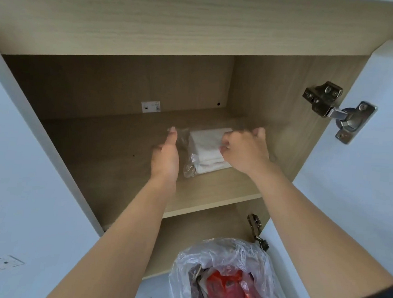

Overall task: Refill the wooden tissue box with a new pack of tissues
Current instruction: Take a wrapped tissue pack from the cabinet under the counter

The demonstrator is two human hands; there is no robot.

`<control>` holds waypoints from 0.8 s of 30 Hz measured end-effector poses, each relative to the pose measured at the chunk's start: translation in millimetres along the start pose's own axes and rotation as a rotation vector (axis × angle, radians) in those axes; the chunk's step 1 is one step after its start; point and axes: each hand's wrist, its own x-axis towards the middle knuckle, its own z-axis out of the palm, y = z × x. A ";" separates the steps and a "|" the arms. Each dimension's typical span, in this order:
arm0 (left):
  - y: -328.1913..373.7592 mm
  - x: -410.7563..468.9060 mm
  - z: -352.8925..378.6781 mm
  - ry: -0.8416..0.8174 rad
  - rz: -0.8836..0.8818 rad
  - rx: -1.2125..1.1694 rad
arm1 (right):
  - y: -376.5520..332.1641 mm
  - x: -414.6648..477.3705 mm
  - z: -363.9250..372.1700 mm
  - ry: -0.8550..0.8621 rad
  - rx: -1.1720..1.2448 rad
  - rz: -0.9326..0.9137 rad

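Motion blur smears the fingertips of both hands and the far end of a clear plastic pack of white folded tissues (208, 149), so the exact grip is hard to read. The pack lies on the upper light-wood shelf (211, 194) of an open wall cupboard, towards its right side. The left hand (166, 157) stands on edge, fingers straight and together, flat against the pack's left side where loose clear wrap bunches up. The right hand (245, 150) arches over the pack's right end, fingers curled down onto the wrapper; whether they have closed on it cannot be told. Both bare forearms reach up and in from the bottom of the view, a dark sleeve just showing at the right edge. Below, a clear plastic bag (223, 276) holds red and white wrappers, its lower part cut off. A metal hinge (335, 109) sits on the open white right door (379, 185).
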 end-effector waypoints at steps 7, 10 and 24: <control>3.4 8.4 13.8 -0.130 -0.194 0.043 | 9.0 1.8 10.8 -0.051 0.193 0.046; 9.9 8.2 20.2 -0.152 -0.215 0.098 | 12.4 4.1 7.6 -0.076 0.304 0.117; 4.6 20.7 34.1 -0.306 -0.155 0.332 | 22.8 -9.5 23.8 -0.084 0.811 0.222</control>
